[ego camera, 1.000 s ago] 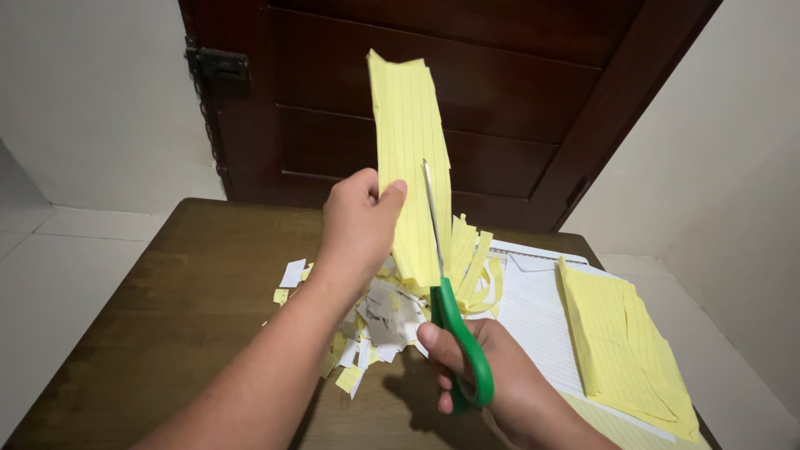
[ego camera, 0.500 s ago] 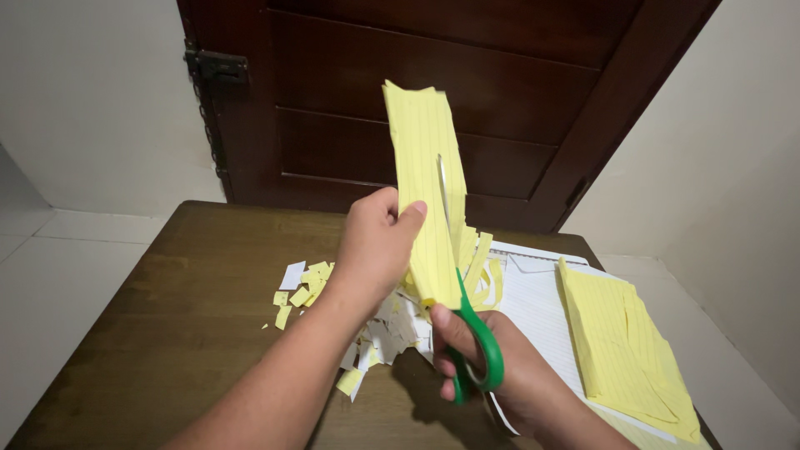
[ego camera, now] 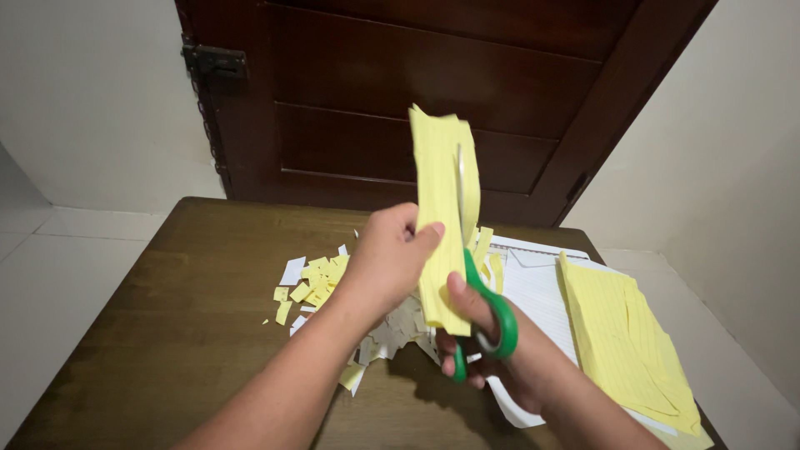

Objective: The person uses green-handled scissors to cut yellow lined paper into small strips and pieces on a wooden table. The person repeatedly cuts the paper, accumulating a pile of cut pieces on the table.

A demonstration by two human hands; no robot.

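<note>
**Scissors running up a strip of yellow lined paper**

The left hand point(ego camera: 392, 258) is pinching a tall strip of yellow lined paper point(ego camera: 440, 208) between thumb and fingers, holding it upright above the middle of the wooden table point(ego camera: 167, 333). The right hand point(ego camera: 479, 342) is closed through the loops of the green-handled scissors point(ego camera: 487, 312), whose blades are pointing up into the strip; a slit is showing in the upper half of the paper, with the blade just visible along it. Whether the blades are parted or shut at this instant is hard to tell, since the paper is covering most of them.

Under the hands, a heap of small paper scraps point(ego camera: 321, 279), yellow and white, is spreading across the centre of the table toward its far edge, with a few longer yellow slivers point(ego camera: 487, 250) hanging beside the strip. Toward the right edge a white lined pad point(ego camera: 533, 292) is lying flat, and on it, reaching the near right corner, a stack of uncut yellow sheets point(ego camera: 625, 342) is waiting.

Judging from this, the cutting is well under way but far from finished: a good pile is already chopped, the held strip is only partly slit, and the stack looks untouched.
</note>
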